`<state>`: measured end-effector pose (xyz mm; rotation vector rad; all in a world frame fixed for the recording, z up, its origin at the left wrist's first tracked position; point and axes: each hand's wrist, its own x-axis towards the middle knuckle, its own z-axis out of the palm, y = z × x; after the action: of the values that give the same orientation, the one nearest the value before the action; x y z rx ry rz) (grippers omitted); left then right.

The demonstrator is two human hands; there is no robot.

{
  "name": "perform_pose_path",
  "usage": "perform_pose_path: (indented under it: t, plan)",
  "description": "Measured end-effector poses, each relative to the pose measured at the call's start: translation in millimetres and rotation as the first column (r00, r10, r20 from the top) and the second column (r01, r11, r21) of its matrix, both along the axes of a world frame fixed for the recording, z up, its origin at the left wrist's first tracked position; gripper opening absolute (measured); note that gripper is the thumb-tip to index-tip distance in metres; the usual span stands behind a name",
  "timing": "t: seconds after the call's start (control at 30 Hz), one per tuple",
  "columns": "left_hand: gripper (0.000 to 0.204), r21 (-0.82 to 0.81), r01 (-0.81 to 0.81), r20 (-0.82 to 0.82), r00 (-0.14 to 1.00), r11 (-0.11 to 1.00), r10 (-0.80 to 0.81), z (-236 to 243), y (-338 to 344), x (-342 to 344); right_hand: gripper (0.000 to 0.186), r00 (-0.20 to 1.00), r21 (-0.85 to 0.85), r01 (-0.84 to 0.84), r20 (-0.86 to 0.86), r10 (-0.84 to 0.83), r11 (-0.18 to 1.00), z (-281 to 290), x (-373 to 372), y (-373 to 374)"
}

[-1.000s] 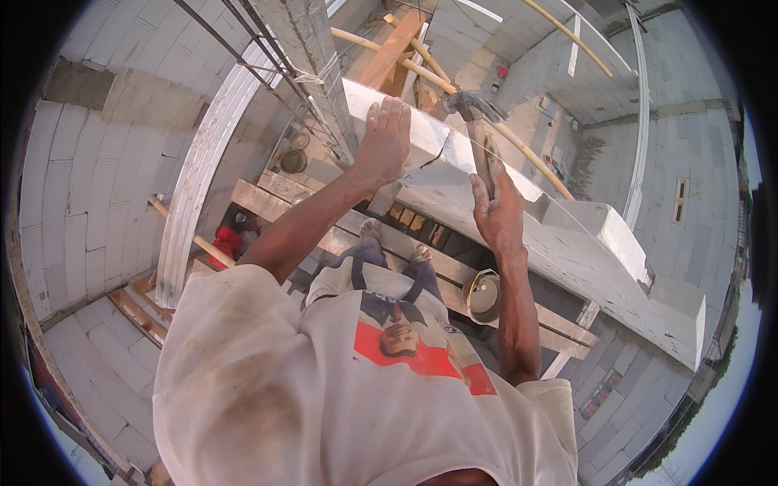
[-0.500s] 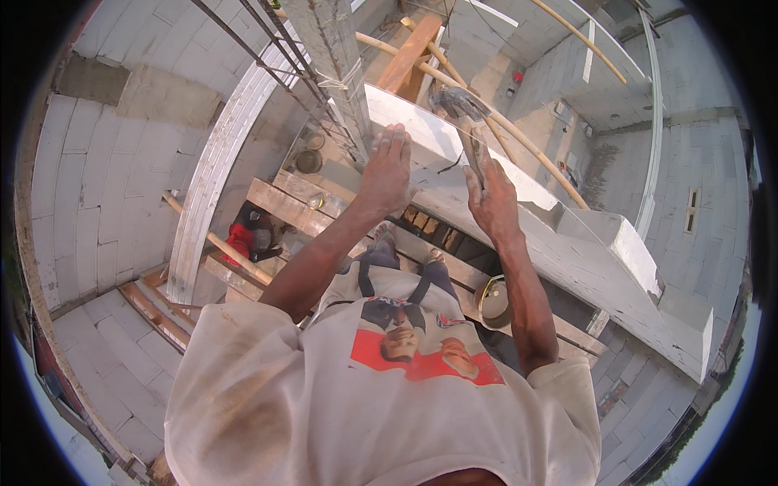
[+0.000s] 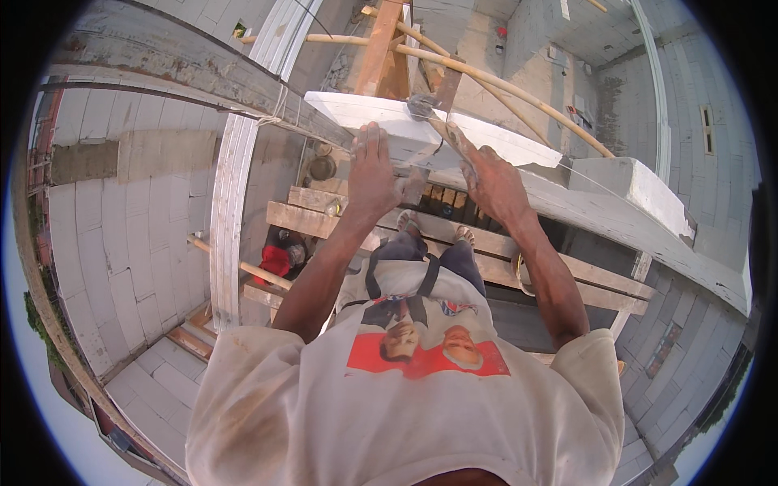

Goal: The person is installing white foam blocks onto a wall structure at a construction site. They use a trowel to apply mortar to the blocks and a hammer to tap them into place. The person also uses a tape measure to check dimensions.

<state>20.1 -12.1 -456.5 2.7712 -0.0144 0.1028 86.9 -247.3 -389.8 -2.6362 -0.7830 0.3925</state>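
Observation:
My left hand [image 3: 373, 170] lies flat with fingers stretched, its palm against the near face of a white building block [image 3: 413, 144] on top of the wall [image 3: 559, 198]. In my right hand [image 3: 496, 185] is the handle of a hammer [image 3: 438, 121]. The hammer's head is at the block's top edge; whether it touches is hard to tell. Beside this block, another white block [image 3: 502, 146] continues the row to the right. A thin string [image 3: 596, 180] runs along the wall above the blocks.
Wooden planks [image 3: 567, 279] form the scaffold under my feet. A concrete post [image 3: 186, 65] with tied wire leans into view at left. Bamboo poles [image 3: 519, 81] and an upright board [image 3: 381, 49] stand beyond the wall. A bucket [image 3: 322, 168] and a red object [image 3: 275, 261] are below.
My view has turned, so the post now slants across the upper left. The hammer head has come down closer to the block's top. My left hand stays flat on the block.

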Motion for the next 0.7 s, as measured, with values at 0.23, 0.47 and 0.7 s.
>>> perform_pose_path:
  t: [0.23,0.47,0.7]
  plan:
    - [0.106,-0.001,0.023,-0.010,1.000,1.000,-0.023,7,3,2,0.072,0.999,-0.011,0.022,0.027,-0.022,1.000,-17,-8,-4]
    - [0.104,-0.007,0.038,-0.010,0.999,0.999,-0.038,8,1,-1,0.084,0.999,0.031,0.021,0.026,-0.022,0.999,-19,-15,-14]
    - [0.086,-0.083,0.010,0.017,1.000,0.997,-0.009,13,12,-3,0.071,0.992,0.128,0.097,-0.098,-0.085,0.987,-10,-13,-11]
